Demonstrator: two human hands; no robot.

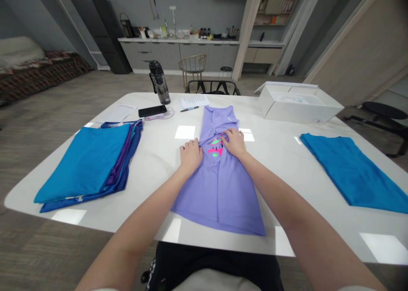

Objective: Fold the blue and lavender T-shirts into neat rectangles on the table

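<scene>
A lavender sleeveless garment [236, 189], which looks like a tank top or dress, lies on the white table [156, 176] in front of me. Its hem faces me, and a pink and green print shows between my hands. My left hand [191, 156] grips the fabric at the left edge, fingers curled. On the other side, my right hand [234, 142] pinches the fabric beside the print. The cloth is bunched between both hands, and its upper part lies flat beyond them.
Left is a stack of folded blue and purple clothes [89, 159]; right lies a folded blue garment [357, 170]. Towards the back are a white box [296, 102], a water bottle [160, 83], a phone [152, 111], a pen [189, 109] and papers [195, 100].
</scene>
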